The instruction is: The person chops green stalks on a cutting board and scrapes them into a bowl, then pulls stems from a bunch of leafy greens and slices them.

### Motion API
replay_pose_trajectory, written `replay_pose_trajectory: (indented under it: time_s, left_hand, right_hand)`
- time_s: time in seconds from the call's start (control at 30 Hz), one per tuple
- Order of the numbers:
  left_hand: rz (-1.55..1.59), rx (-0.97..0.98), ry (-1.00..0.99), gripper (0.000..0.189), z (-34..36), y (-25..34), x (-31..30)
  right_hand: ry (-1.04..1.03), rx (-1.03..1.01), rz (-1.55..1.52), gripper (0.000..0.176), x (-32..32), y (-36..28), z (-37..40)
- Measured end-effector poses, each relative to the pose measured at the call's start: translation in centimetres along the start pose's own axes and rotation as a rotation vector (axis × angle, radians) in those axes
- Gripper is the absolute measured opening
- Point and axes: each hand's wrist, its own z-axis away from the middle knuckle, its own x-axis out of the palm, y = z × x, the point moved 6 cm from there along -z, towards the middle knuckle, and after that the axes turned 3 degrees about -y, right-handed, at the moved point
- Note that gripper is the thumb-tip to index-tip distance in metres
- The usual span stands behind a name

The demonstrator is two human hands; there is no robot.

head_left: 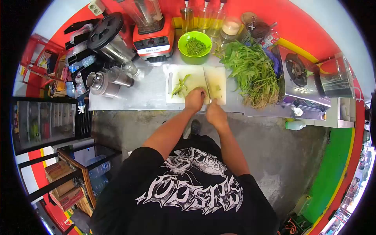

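My right hand (pixel 216 113) is wrapped round the handle of a knife (pixel 207 84), whose long blade points away from me across a white cutting board (pixel 218 74). Just left of the blade, my left hand (pixel 194 100) rests at the board's front edge with its fingers curled in; what they hold, if anything, is hidden. Green stems (pixel 180 86) lie in a small pile on the board's left half. Right of the knife are a few tiny green bits. Behind the board stands a lime green bowl (pixel 194 59) with chopped greens (pixel 195 46) in it.
A big bunch of leafy greens (pixel 252 72) with roots lies right of the board, beside a gas stove (pixel 301 84). A red blender (pixel 153 43) and several bottles (pixel 204 18) line the back. Left are a metal shaker (pixel 102 83) and glasses (pixel 119 76).
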Motion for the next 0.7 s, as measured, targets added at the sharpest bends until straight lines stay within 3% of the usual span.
replay_pose_trajectory:
  time_s: [0.17, 0.27, 0.33, 0.6, 0.7]
  left_hand:
    - [0.032, 0.004, 0.01, 0.007, -0.2, -0.3, 0.3]
    - [0.021, 0.01, 0.024, 0.007, 0.4, 0.5, -0.2]
    - [0.004, 0.017, 0.027, 0.007, 0.1, 0.5, -0.6]
    - [0.091, 0.041, 0.066, 0.011, 0.1, -0.8, 0.2]
    - [0.086, 0.094, 0.089, 0.01, 0.3, -0.6, -0.1]
  right_hand:
    - [-0.021, 0.057, -0.008, 0.029, 0.8, 0.1, 0.4]
    - [0.023, -0.02, -0.052, 0.035, 0.5, 0.2, -0.7]
    - [0.022, -0.014, -0.027, 0.027, -0.2, -0.5, -0.1]
    - [-0.034, 0.071, -0.092, 0.034, 1.8, 0.4, -0.5]
    - [0.027, -0.043, -0.06, 0.035, 1.3, 0.5, -1.1]
